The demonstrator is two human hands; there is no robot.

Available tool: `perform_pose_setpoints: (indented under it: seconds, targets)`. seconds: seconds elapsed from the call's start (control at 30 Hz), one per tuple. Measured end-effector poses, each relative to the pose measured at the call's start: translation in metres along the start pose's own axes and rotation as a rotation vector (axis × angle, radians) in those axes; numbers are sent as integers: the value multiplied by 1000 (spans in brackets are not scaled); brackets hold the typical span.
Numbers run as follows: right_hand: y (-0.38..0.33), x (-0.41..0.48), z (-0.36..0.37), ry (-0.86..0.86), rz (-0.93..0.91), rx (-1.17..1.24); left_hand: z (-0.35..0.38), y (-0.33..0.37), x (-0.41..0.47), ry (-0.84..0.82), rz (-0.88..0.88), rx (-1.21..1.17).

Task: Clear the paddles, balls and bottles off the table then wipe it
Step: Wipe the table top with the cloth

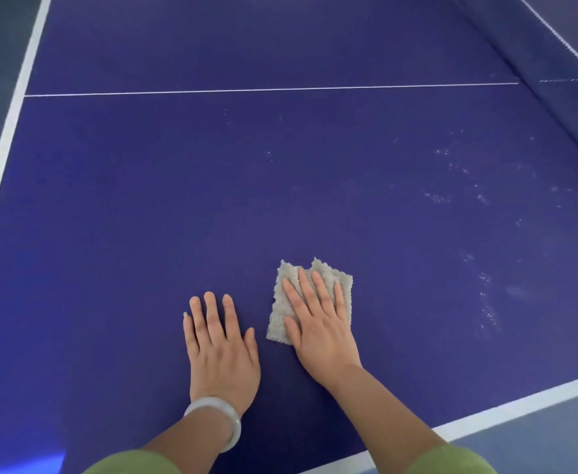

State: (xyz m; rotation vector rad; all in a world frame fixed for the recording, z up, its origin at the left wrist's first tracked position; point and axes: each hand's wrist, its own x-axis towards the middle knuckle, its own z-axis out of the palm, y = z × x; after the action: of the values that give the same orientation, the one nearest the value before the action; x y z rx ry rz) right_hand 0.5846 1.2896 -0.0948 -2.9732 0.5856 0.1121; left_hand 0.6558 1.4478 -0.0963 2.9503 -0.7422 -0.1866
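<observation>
The blue table (pixel 178 206) has white lines and pale smudges toward its right side. A grey fluffy cloth (pixel 277 313) lies flat at near middle.

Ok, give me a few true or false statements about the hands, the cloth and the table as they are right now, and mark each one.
1. The right hand lies flat on a pale, fluffy cloth. True.
2. The left hand grips a paddle. False: it rests flat on the bare table tennis table and holds nothing.
3. A pale bangle sits on the left wrist. True.
4. Balls and bottles stand on the table beyond the cloth. False: none show on the part of the table in view.
5. Whitish specks mark the surface to the right of the cloth. True.
</observation>
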Motion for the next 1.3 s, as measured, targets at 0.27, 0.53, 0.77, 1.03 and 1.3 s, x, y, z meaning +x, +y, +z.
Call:
perform_pose_setpoints:
  seconds: [0.27,0.53,0.77,1.03,1.3]
  targets:
    - [120,-87,3,34,649,75,3,0,-1,43,2,12]
    - [98,-122,3,20,430,35,5,-4,-3,117,28,-54]
    - [114,-142,2,25,260,38,11,131,7,103,224,-154]
    - [241,-162,-2,51,333,24,34,188,-6,24,78,-23]
    - [224,-142,-2,145,748,132,37,191,-5,24,50,-1]
